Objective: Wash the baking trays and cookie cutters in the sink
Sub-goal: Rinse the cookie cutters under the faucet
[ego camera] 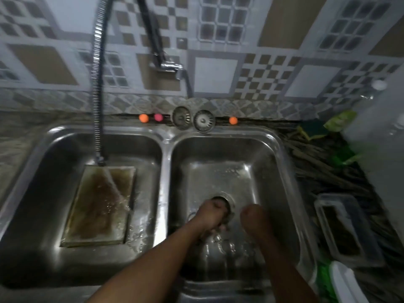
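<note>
A stained rectangular baking tray [98, 206] lies flat in the left basin, and water from the flexible hose tap [98, 88] runs onto it. Both my hands reach down into the right basin [220, 171] near its drain [220, 199]. My left hand [211, 215] curls its fingers round a small metal piece [224, 226], apparently a cookie cutter, blurred. My right hand [253, 217] hangs just to its right, knuckles up, with the fingers hidden beneath. Blurred shiny metal shapes [215, 242] lie on the basin floor below my wrists.
Two sink strainers [192, 120] and small orange and pink balls [143, 118] sit on the back ledge. A green scrub sponge [312, 129] lies on the right counter. A clear plastic container [343, 228] and a white lid [347, 283] stand at the right front.
</note>
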A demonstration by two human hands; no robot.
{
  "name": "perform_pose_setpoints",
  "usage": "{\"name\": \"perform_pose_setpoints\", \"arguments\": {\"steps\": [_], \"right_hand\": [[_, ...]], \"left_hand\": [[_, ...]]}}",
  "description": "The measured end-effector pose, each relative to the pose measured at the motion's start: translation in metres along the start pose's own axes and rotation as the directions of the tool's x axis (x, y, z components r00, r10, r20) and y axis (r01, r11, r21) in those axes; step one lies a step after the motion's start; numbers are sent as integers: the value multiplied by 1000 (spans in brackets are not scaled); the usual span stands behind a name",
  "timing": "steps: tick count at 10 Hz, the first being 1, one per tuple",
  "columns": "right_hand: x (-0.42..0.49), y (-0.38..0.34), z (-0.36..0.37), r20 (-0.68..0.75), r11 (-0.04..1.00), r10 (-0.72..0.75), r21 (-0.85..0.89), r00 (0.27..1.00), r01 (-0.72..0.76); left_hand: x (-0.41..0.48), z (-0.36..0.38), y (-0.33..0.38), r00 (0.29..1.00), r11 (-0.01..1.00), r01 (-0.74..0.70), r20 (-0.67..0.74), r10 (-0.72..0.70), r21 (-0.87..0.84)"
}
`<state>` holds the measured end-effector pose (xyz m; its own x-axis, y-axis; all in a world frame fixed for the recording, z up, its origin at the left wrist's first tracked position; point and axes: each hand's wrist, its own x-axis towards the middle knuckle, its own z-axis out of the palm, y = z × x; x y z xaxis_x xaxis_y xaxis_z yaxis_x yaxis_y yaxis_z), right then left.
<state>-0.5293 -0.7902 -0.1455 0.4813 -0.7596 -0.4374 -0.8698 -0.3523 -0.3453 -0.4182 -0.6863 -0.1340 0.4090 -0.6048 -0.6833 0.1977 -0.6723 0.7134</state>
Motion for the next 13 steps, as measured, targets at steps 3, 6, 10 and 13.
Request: {"name": "perform_pose_setpoints", "arguments": {"steps": [3, 6, 10, 13], "right_hand": [[-47, -161, 34, -99, 892, -320, 305, 942, 335], [-82, -231, 121, 296, 899, -436, 197, 850, 392], [-74, -249, 172, 666, 602, -277, -441, 692, 666], [-69, -282, 124, 203, 917, -396, 37, 895, 397]], "left_hand": [[-72, -142, -38, 885, 983, -163, -454, 106, -88], [-92, -185, -135, 905, 974, 224, -375, -202, 17], [-72, -187, -151, 947, 937, 320, -22, -320, 140], [-72, -192, -123, 966, 917, 12, -231, -113, -400]]}}
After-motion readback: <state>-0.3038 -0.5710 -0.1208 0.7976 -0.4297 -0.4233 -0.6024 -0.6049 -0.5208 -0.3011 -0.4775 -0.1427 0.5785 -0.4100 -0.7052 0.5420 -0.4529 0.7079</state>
